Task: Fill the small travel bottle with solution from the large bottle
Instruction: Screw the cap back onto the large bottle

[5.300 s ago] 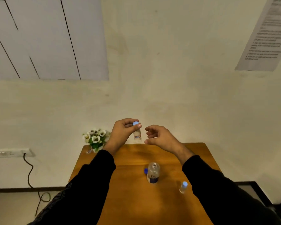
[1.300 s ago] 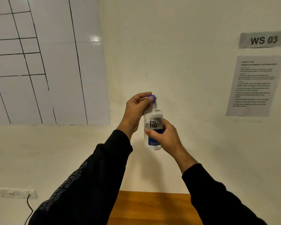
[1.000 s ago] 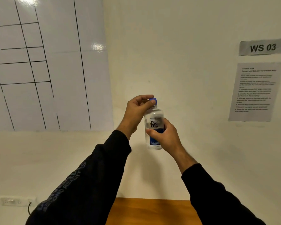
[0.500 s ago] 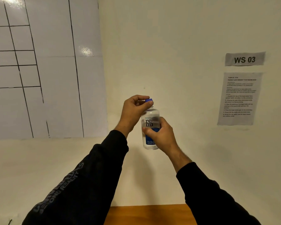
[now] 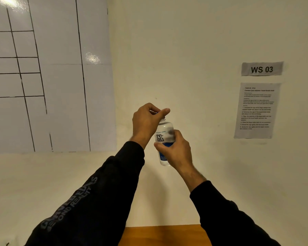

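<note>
I hold the large clear bottle [image 5: 163, 133], labelled "re-nu" with a blue band, upright in the air in front of the wall. My right hand [image 5: 176, 151] grips its lower body. My left hand [image 5: 147, 121] is curled over the top, fingers and thumb pinching the blue cap [image 5: 156, 113], which is almost wholly hidden under them. The small travel bottle is out of view.
Only the far edge of the wooden table [image 5: 164, 235] shows at the bottom. On the wall hang a white gridded board [image 5: 43, 73], a "WS 03" sign [image 5: 261, 69] and a printed instruction sheet [image 5: 256, 110].
Five seconds ago my left hand held the small bottle and the large one stood on the table. Since one second ago my left fingers have closed further over the cap, hiding it.
</note>
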